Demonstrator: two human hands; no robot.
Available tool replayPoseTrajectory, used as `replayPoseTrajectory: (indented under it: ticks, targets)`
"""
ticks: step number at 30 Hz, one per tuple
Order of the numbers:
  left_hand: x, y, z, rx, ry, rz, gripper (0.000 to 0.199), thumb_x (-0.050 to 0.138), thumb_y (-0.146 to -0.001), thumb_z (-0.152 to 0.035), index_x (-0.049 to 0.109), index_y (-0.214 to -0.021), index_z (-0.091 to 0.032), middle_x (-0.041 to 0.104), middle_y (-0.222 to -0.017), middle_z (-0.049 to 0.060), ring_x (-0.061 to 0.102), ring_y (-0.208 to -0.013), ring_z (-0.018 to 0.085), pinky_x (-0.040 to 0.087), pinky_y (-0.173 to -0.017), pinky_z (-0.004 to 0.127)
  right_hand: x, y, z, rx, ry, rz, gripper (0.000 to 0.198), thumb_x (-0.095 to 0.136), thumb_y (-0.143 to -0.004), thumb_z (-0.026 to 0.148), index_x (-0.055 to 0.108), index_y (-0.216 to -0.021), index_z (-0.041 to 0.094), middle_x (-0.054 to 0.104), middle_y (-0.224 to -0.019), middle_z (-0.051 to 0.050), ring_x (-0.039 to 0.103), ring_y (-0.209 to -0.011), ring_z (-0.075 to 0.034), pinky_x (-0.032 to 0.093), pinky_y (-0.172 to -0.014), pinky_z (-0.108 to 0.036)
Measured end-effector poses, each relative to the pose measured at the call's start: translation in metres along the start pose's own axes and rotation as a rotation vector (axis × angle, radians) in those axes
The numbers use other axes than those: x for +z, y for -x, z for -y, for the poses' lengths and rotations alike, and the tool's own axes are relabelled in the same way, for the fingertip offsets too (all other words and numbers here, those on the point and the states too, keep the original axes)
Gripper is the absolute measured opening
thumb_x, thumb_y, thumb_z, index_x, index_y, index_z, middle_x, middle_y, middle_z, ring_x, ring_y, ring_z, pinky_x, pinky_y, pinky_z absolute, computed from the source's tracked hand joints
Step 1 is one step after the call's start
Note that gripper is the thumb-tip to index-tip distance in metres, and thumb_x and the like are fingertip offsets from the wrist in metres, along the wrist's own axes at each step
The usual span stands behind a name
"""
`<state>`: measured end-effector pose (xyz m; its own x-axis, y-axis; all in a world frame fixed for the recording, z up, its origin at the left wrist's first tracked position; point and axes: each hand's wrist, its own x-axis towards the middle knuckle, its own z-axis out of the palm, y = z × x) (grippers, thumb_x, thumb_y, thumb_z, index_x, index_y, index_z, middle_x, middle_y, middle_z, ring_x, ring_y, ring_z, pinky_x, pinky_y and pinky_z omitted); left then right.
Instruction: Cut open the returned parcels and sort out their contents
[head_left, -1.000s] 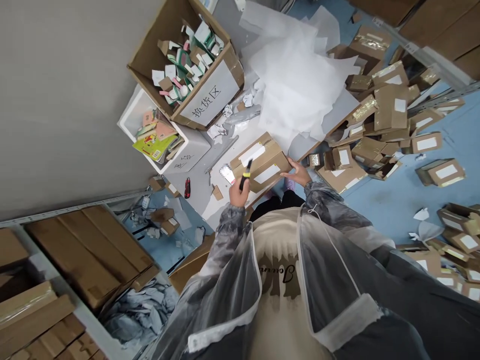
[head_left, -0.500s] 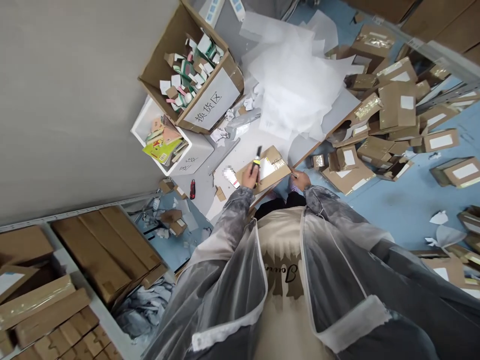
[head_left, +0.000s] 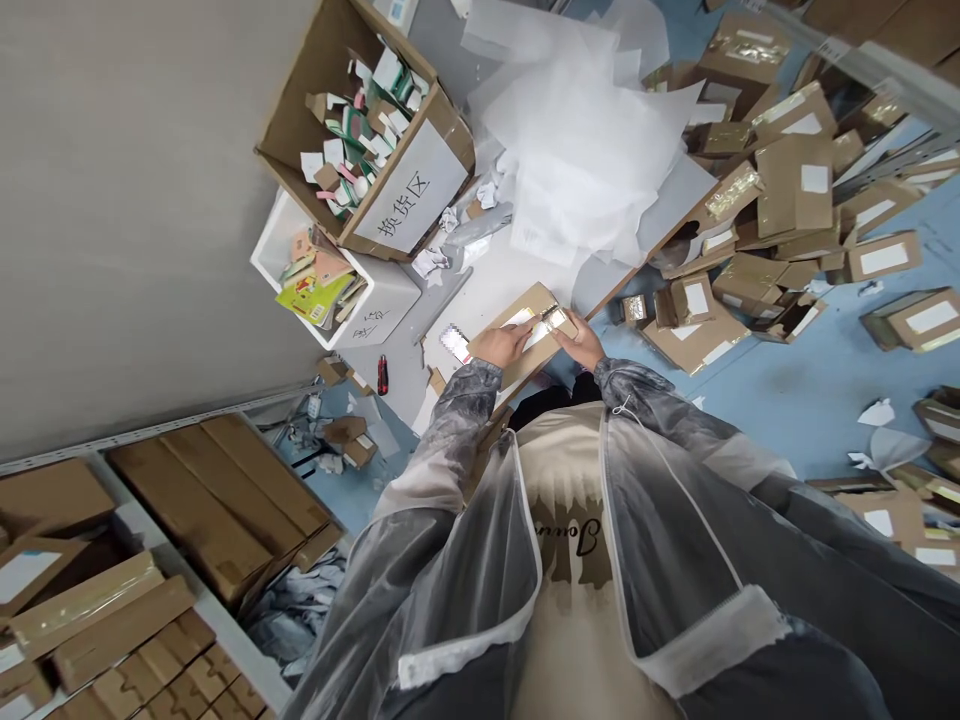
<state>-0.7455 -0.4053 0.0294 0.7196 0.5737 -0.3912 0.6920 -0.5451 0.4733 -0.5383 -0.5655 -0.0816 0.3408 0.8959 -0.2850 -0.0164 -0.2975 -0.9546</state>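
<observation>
A flat cardboard box (head_left: pixel 531 298) with a white label and shiny tape lies on the table in front of me. My left hand (head_left: pixel 504 345) rests over the label with closed fingers, around a utility knife that is mostly hidden. A small dark part points from the fingers toward the taped end. At that end my right hand (head_left: pixel 585 343) grips the box's near right corner, thumb by the tape. To the left of my left hand lies a white item (head_left: pixel 454 343), partly blurred out. A red and black cutter (head_left: pixel 382 375) lies farther left on the table.
A big carton (head_left: pixel 450 150) of mixed small goods and a white foam bin (head_left: pixel 401 300) of booklets stand at the back left. White wrapping sheets (head_left: pixel 577 150) are heaped behind the box. Cardboard boxes (head_left: pixel 795 200) pile up on the floor at right; shelves (head_left: pixel 225 490) hold cartons at lower left.
The knife, held upright before, has been lowered toward the taped end of the box. My right hand has moved in from the box's corner toward the tape. The view has shifted slightly.
</observation>
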Motion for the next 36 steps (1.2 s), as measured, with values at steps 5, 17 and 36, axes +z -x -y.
replayPoseTrajectory:
  ticks: [5,17,36]
  targets:
    - [-0.004,-0.003,0.006,0.017,-0.155,0.141,0.058,0.069,-0.121,-0.028,0.075,-0.179,-0.026,0.085,-0.116,0.018,0.087,-0.115,0.042,0.061,-0.115,0.051,0.001,0.003,0.005,0.024,-0.014,-0.100,0.090,0.076,-0.105,0.085,0.073,-0.178,0.032,0.077,-0.175,-0.010,0.068,-0.168,-0.038,0.049,-0.152,-0.057]
    - [-0.003,0.139,0.075,-0.167,-0.091,0.015,0.054,0.057,-0.121,-0.034,0.087,-0.166,-0.035,0.077,-0.098,0.017,0.084,-0.101,0.042,0.058,-0.124,0.074,-0.004,-0.001,-0.013,0.029,0.219,-0.220,0.064,0.066,-0.110,0.064,0.086,-0.156,0.025,0.088,-0.154,-0.015,0.078,-0.154,-0.042,0.059,-0.144,-0.063]
    - [0.155,0.104,0.074,-0.760,0.555,-0.347,0.048,0.071,-0.113,-0.029,0.080,-0.159,-0.018,0.079,-0.140,0.025,0.073,-0.135,0.040,0.059,-0.124,0.054,-0.073,-0.073,0.063,-0.324,0.838,0.099,0.097,0.079,-0.104,0.046,0.054,-0.193,0.016,0.059,-0.193,-0.022,0.055,-0.180,-0.047,0.047,-0.154,-0.067]
